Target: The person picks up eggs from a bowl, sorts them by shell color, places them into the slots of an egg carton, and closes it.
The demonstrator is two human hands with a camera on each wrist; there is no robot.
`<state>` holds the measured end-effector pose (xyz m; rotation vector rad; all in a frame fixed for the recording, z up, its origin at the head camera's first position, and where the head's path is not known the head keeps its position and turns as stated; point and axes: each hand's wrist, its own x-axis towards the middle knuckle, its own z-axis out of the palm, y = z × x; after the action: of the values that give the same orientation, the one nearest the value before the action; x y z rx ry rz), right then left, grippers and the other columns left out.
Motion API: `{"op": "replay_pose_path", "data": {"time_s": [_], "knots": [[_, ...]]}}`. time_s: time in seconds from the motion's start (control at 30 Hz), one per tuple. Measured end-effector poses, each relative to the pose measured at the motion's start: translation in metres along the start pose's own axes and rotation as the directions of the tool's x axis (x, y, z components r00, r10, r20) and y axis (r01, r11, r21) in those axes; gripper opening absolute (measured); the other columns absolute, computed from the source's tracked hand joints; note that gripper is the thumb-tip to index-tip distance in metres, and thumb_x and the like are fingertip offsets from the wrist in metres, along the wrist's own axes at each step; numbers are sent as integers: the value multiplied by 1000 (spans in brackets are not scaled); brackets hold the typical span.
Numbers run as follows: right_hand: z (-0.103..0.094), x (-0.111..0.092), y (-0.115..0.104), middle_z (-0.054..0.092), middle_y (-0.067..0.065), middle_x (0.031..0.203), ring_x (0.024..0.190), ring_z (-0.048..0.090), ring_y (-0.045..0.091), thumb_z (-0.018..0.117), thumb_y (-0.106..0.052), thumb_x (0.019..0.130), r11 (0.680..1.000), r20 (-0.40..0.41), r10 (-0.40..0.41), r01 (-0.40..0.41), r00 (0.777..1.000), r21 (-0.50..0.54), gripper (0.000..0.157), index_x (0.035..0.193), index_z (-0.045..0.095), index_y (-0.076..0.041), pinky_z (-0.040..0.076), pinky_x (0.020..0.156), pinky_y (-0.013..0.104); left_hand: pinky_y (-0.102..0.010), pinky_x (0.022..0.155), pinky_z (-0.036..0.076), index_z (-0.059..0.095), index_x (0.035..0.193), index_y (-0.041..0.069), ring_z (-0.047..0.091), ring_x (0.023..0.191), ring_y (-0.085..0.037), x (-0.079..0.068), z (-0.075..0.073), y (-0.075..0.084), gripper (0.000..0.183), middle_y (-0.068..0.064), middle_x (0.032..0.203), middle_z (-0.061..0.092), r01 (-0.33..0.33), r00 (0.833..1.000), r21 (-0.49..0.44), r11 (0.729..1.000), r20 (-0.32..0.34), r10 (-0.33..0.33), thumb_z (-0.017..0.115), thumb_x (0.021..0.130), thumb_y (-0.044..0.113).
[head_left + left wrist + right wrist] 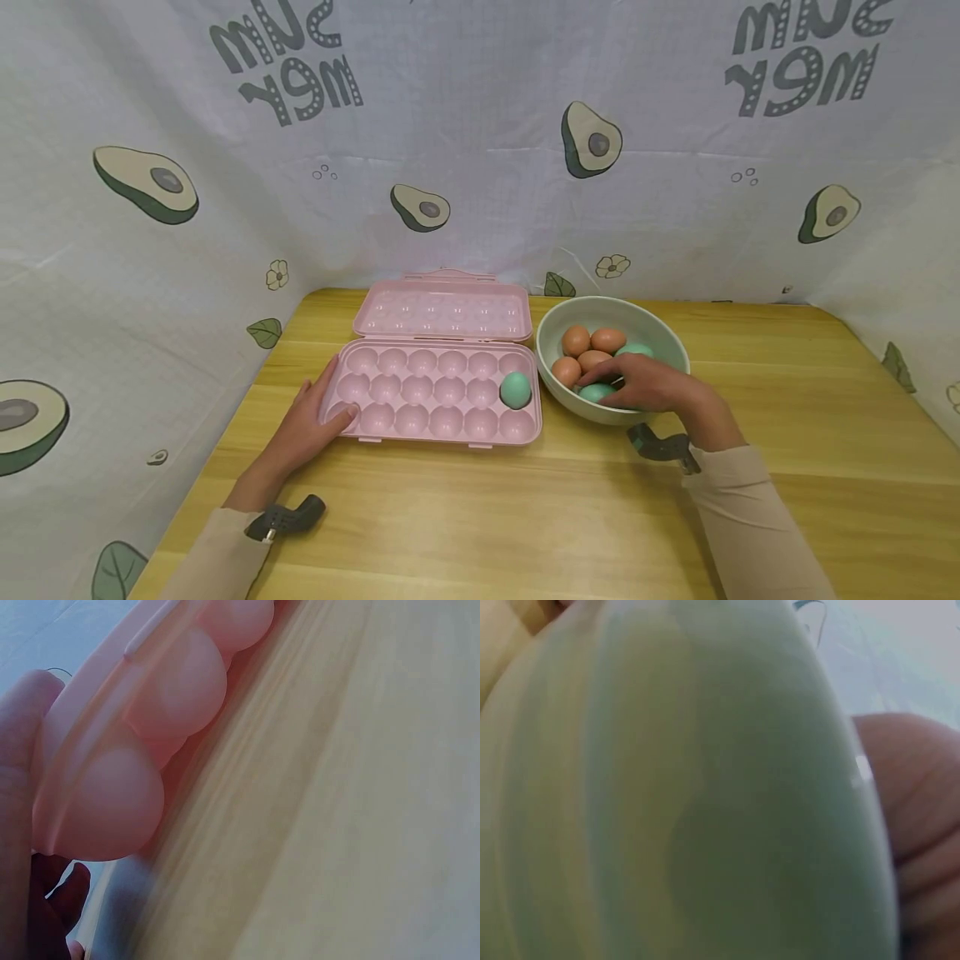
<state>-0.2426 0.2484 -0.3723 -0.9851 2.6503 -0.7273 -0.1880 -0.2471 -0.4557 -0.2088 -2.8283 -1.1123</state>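
Note:
A pink plastic egg box (pixel 416 389) lies with its lid folded back on the table. My left hand (pixel 303 429) grips its left end, thumb over the near corner and fingers along the outer side. One green egg (pixel 515 390) sits in the right-hand column, middle row; the other visible cups hold nothing. To the right stands a pale green bowl (pixel 667 337) with several brown eggs (pixel 576 341) and green eggs. My right hand (pixel 648 383) reaches over its near rim, thumb and fingers around a green egg (pixel 596 392). The bowl's outer wall (pixel 742 780) fills much of the right wrist view.
The egg box's lid (pixel 442 310) lies flat behind the cups, near the printed cloth (pixel 495 150) hanging at the back. Bowl and egg box stand close side by side. Wooden tabletop (pixel 480 517) extends in front and to the right.

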Motion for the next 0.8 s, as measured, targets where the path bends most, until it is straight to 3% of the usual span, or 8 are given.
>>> {"op": "replay_pose_path", "data": {"time_s": [0.27,0.53,0.8], "knots": [[1,0,-1,69,-5,105,93,58,14,75,-19,83,999,4,47,-47,999,23,26,109,73,-17,49,81,31,-65,112,12,16,156,12,16,139,-53,0,0,1,86,-27,151,31,-17,1000,1,1000,-5,17,63,88,38],[1,0,0,69,-6,103,93,59,14,75,-19,82,1000,-18,13,-13,1000,11,25,107,73,-15,50,81,32,-64,112,12,16,156,12,17,139,-52,0,0,2,86,-28,150,31,-14,1000,0,1000,-4,14,63,88,37],[-1,-1,-1,65,-7,98,88,57,14,76,-26,83,999,-33,45,-44,998,29,22,104,71,-19,50,81,37,-64,113,12,16,155,12,19,139,-52,0,1,0,86,-28,150,32,-16,1000,9,1000,-11,16,63,88,38]]}}
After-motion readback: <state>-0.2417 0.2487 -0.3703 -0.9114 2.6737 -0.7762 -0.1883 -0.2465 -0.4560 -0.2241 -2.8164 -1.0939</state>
